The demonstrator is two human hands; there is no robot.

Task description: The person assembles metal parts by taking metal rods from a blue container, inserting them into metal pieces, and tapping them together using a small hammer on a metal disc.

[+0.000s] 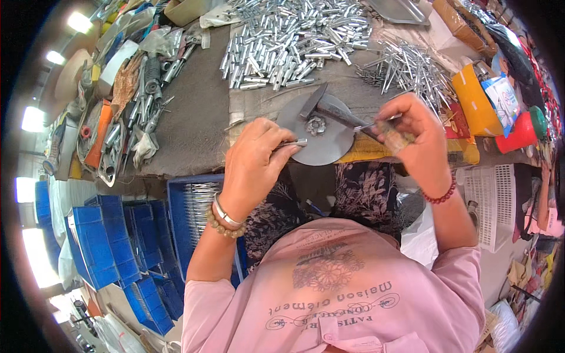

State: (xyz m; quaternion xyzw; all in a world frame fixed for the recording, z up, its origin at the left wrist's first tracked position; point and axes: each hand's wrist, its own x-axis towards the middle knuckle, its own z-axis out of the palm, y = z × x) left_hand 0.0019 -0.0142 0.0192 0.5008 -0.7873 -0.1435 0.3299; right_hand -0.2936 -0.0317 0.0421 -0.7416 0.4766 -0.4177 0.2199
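Between the thumb and fingers of my left hand (pixel 257 157) is a short silvery metal tube (pixel 301 143), its end pointing right over the near-left part of a round grey metal plate (pixel 328 147). My right hand (pixel 414 132), slightly blurred, pinches a thin metal pin (pixel 366 126) to the right of the plate. A hammer (pixel 335 110) lies across the plate, its head at the far side and its handle running under my right fingers; whether they touch it I cannot tell. A small flower-shaped metal piece (pixel 316 125) sits mid-plate.
A large heap of metal tubes (pixel 288 41) covers the far bench, with a pile of thin pins (pixel 415 70) right of it. Tools, including orange-handled ones (pixel 99 135), crowd the left. Blue bins (pixel 106 241) stand below left, a white crate (pixel 495 206) below right. A yellow packet (pixel 478 100) lies right.
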